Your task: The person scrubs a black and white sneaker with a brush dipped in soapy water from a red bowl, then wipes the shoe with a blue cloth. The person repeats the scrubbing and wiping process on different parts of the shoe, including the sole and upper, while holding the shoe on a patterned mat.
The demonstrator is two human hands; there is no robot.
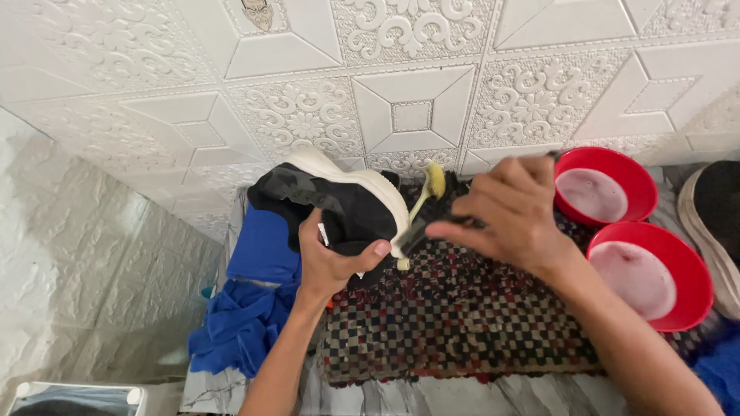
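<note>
Fingers of the left hand [327, 258] gripped a black shoe [339, 204] with a white sole above the checkered mat's [462, 323] left edge; the right hand [512, 216] clasped a brush [428, 202] against the sole.

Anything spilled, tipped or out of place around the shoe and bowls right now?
Nothing spilled. Both red bowls sit upright with cloudy liquid inside. Only the blue cloth lies crumpled, hanging off the mat's left edge.
</note>
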